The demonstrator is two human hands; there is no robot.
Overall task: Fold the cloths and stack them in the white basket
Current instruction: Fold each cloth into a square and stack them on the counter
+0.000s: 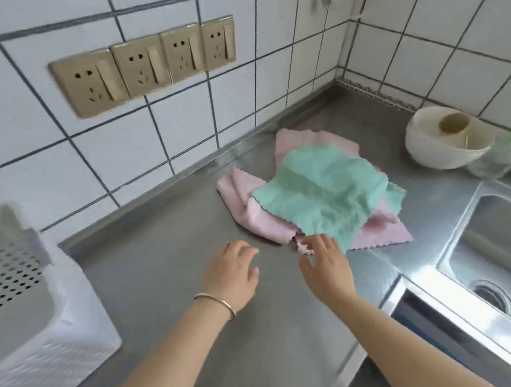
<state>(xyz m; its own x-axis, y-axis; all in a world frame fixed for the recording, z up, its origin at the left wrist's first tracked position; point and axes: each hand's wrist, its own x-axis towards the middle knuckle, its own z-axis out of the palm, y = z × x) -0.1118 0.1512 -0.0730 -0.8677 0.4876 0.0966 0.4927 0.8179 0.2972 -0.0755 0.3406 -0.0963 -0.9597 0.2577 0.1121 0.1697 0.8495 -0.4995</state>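
Head view: both hands hover over the steel worktop, fingers loose, holding nothing. Right hand reaches the near edge of the green cloth, which lies on crumpled pink cloths. Left hand is just beside. White basket stands far left.

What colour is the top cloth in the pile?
Mint green top cloth, lying over pink cloths; the head view shows it.
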